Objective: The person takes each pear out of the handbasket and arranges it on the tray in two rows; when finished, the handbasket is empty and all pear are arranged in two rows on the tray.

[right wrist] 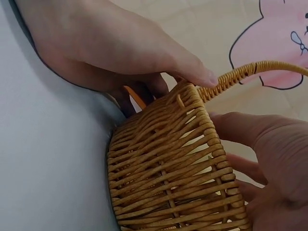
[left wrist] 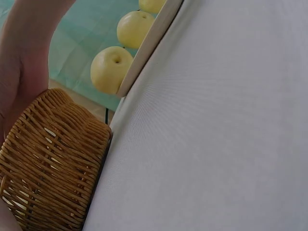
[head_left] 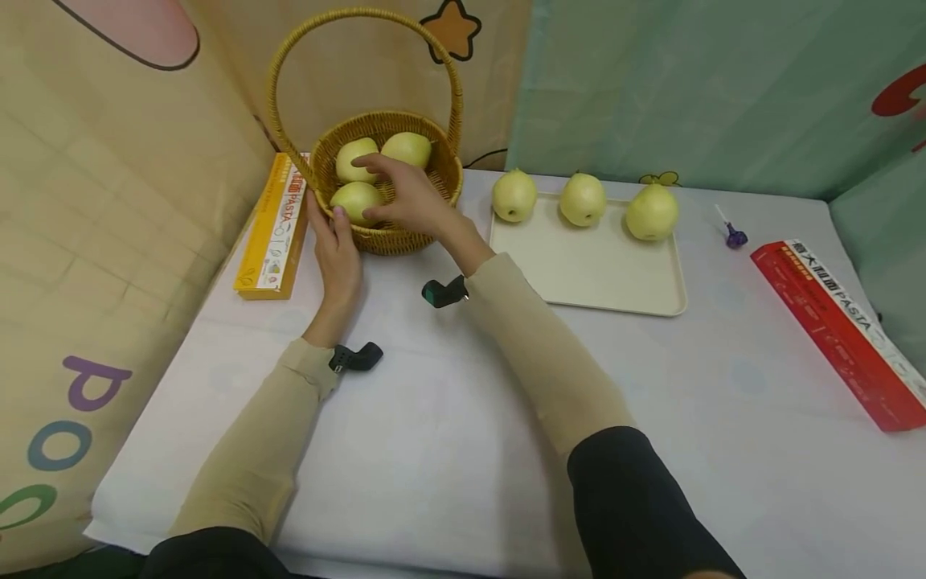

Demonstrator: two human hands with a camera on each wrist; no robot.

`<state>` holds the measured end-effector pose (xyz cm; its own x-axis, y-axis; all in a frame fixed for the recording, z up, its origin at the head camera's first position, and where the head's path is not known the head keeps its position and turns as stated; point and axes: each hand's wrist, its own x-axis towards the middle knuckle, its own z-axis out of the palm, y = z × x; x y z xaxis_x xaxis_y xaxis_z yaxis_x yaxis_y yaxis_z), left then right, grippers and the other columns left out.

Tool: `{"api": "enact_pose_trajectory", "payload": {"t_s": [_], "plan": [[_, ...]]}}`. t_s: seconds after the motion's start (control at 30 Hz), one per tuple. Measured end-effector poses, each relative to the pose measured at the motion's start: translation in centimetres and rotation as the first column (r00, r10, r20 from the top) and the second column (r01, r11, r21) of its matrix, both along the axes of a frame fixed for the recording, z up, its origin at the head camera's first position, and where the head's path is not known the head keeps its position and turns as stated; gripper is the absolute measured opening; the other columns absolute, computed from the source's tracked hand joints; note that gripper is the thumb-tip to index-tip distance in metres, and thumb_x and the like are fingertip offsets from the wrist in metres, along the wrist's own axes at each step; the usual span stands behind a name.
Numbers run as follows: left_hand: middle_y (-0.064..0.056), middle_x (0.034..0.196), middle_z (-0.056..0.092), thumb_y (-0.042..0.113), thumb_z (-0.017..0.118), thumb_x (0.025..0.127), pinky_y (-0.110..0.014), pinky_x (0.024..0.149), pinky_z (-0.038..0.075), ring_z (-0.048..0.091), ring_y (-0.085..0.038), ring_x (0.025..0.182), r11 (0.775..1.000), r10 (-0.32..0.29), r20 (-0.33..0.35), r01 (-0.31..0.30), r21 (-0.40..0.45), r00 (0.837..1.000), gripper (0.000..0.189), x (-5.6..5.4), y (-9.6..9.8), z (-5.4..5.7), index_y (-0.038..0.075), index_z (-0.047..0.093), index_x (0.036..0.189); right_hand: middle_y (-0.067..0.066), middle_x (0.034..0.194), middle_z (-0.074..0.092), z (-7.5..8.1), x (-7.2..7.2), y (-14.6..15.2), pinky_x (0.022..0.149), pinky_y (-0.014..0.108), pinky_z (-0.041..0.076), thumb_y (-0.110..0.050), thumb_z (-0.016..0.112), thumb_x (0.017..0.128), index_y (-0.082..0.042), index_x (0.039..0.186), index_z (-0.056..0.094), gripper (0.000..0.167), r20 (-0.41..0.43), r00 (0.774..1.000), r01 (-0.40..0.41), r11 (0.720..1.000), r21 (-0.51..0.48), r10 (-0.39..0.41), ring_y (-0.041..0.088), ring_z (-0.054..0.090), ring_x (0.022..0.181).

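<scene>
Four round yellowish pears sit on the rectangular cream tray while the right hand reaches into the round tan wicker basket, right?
Not four: the head view shows three round yellowish pears on the rectangular cream tray. The right hand reaches into the wicker basket.

We are looking at a small table set, curtained off like a booth; we see a beige cloth [head_left: 108, 201] and a green cloth [head_left: 694, 96] hung round a white-covered table [head_left: 434, 450]; the beige one bears an orange star [head_left: 452, 32], coloured letters [head_left: 88, 447] and, in the right wrist view, a pink cartoon figure [right wrist: 255, 45]; small black wrist cameras [head_left: 444, 293] suggest a recording corner; the hangings hide the room beyond, so we cannot tell whether it is a home or an office.
</scene>
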<state>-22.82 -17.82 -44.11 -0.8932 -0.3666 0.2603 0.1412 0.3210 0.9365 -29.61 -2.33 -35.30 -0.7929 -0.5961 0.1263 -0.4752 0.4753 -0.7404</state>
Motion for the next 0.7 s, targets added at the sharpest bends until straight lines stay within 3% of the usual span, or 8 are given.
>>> {"api": "enact_pose_trajectory", "payload": {"t_s": [0.17, 0.37, 0.57, 0.7], "plan": [[0.0, 0.178, 0.011, 0.048, 0.034, 0.114, -0.017, 0.125, 0.015, 0.019, -0.002, 0.156, 1.0, -0.012, -0.003, 0.012, 0.005, 1.0, 0.074, 0.0, 0.2, 0.1, 0.01, 0.005, 0.171, 0.001, 0.157, 0.054, 0.1, -0.5, -0.5, 0.118, 0.026, 0.04, -0.017, 0.082, 0.094, -0.015, 0.154, 0.053, 0.066, 0.041, 0.999, -0.014, 0.999, 0.048, 0.012, 0.017, 0.05, 0.146], [-0.001, 0.178, 0.012, 0.047, 0.034, 0.114, -0.016, 0.125, 0.015, 0.019, -0.001, 0.156, 1.0, -0.009, -0.009, 0.009, 0.002, 1.0, 0.073, -0.1, 0.4, 0.2, 0.009, 0.006, 0.17, 0.001, 0.153, 0.06, -0.1, -1.2, -1.0, 0.113, 0.021, 0.04, -0.016, 0.078, 0.094, -0.013, 0.151, 0.058, 0.06, 0.01, 0.998, -0.057, 0.99, 0.13, 0.056, 0.014, 0.052, 0.141], [-0.001, 0.178, 0.013, 0.046, 0.033, 0.114, -0.016, 0.125, 0.016, 0.02, -0.001, 0.156, 1.0, -0.007, -0.008, 0.007, 0.0, 1.0, 0.072, -0.2, 0.5, 0.2, 0.008, 0.007, 0.17, 0.001, 0.156, 0.056, -0.4, -1.6, -1.8, 0.118, 0.027, 0.037, -0.021, 0.075, 0.096, -0.017, 0.155, 0.054, 0.062, -0.02, 0.999, -0.03, 0.963, 0.268, 0.037, 0.02, 0.048, 0.144], [-0.001, 0.178, 0.014, 0.046, 0.033, 0.114, -0.015, 0.125, 0.015, 0.02, -0.001, 0.156, 1.0, 0.0, -0.005, 0.0, 0.003, 1.0, 0.072, -0.1, 0.6, 0.1, 0.009, 0.008, 0.17, 0.0, 0.157, 0.056, -0.6, -1.6, -2.0, 0.12, 0.029, 0.037, -0.026, 0.075, 0.097, -0.019, 0.154, 0.055, 0.06, -0.029, 0.999, -0.018, 0.95, 0.311, 0.029, 0.023, 0.047, 0.145]]}}
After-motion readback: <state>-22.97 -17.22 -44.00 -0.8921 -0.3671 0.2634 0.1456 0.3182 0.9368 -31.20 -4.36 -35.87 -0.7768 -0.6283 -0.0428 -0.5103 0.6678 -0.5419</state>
